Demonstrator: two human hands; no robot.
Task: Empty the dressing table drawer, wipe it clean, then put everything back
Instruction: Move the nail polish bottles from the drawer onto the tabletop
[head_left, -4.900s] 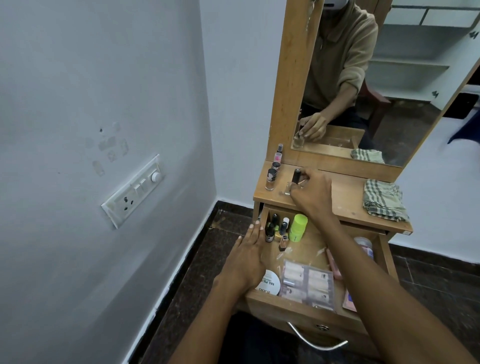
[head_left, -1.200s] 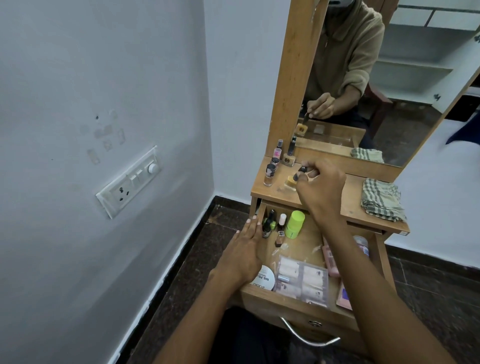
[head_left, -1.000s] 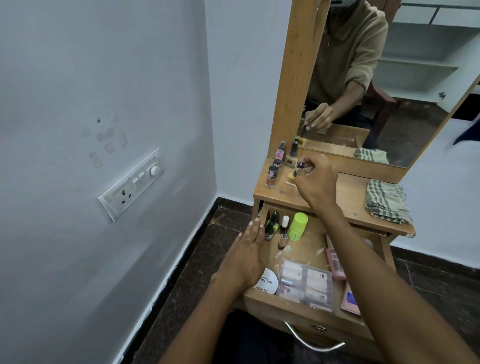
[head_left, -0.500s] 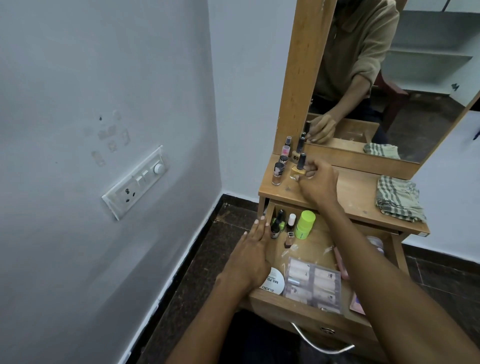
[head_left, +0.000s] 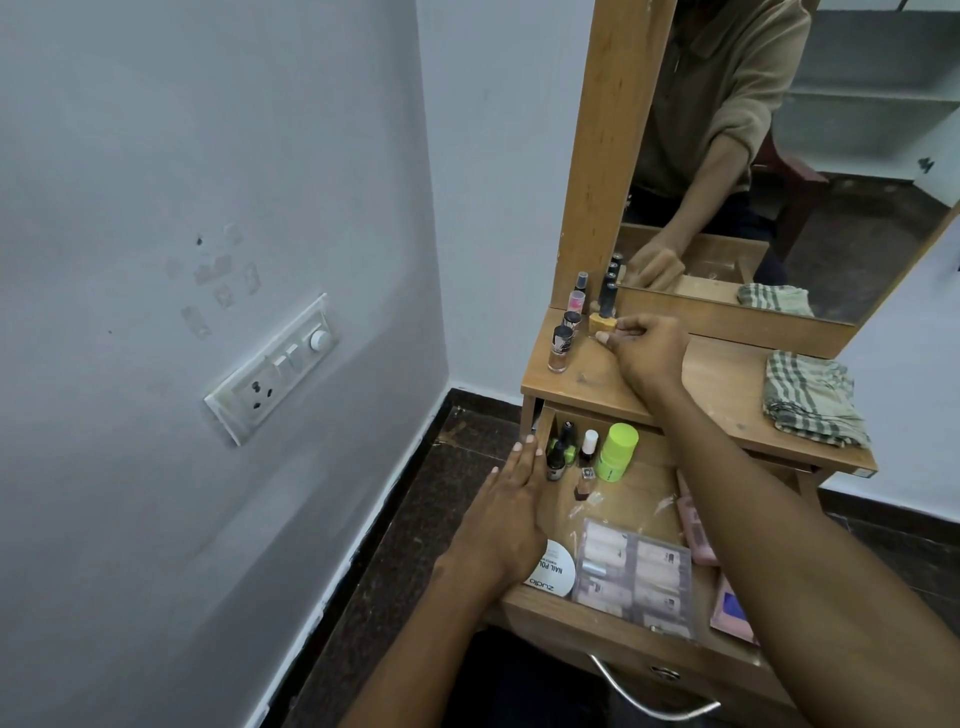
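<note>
The wooden drawer (head_left: 618, 636) stands pulled open under the tabletop (head_left: 727, 384). My left hand (head_left: 514, 519) lies flat on the drawer's left edge. My right hand (head_left: 644, 348) reaches over the tabletop and pinches the base of a yellow nail polish bottle (head_left: 602, 321) that stands near the mirror frame. Three more small bottles (head_left: 561, 348) stand in a row to its left. Inside the drawer are a green tube (head_left: 615, 452), several small bottles (head_left: 558, 457), a round white tin (head_left: 553, 574), a clear sachet packet (head_left: 636, 577) and pink items (head_left: 696, 530).
A folded checked cloth (head_left: 810, 405) lies on the right of the tabletop. The mirror (head_left: 779, 182) rises behind it. A wall with a switch board (head_left: 275, 369) is close on the left. A metal handle (head_left: 649, 696) sticks out of the drawer front.
My right hand has carried the yellow bottle back and set it upright beside the other bottles near the mirror. My left hand has stayed on the drawer edge.
</note>
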